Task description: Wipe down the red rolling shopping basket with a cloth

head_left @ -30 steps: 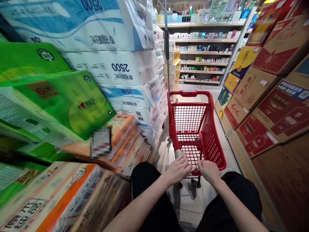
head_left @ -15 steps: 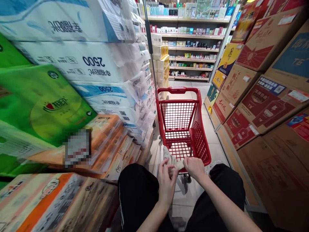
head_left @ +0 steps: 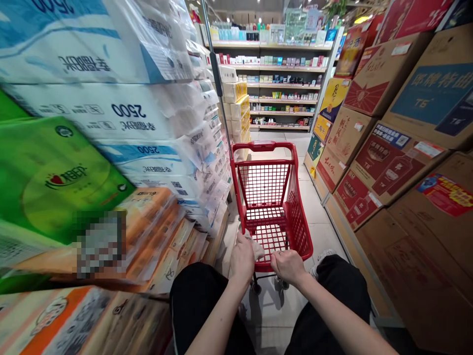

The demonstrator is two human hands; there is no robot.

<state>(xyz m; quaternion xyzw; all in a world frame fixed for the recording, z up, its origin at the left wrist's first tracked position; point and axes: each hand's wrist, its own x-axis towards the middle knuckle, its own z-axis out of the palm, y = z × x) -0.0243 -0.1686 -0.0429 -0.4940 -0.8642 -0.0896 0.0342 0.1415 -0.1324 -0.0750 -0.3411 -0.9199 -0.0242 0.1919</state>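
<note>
A red plastic shopping cart (head_left: 300, 217) with a grid basket stands on the floor right in front of me, between my knees. My left hand (head_left: 243, 256) is closed on a pale grey cloth (head_left: 257, 250) at the basket's near left corner. Part of the cloth hangs out beside the fingers, against the grid. My right hand (head_left: 288, 267) is curled into a fist at the middle of the basket's near rim and appears to grip it. Its fingertips are hidden from me.
Stacked white tissue packs (head_left: 140, 118), a green pack (head_left: 66, 177) and orange packs (head_left: 155, 207) crowd the left. Cardboard cartons (head_left: 399, 167) line the right. A thin pole (head_left: 218, 79) rises at the cart's left. Shelves (head_left: 273, 86) with small goods stand behind.
My left hand has gone from loosely curled fingers to a closed grip on the cloth, at the basket's left side. The right fist stays at the near rim. The view has shifted slightly.
</note>
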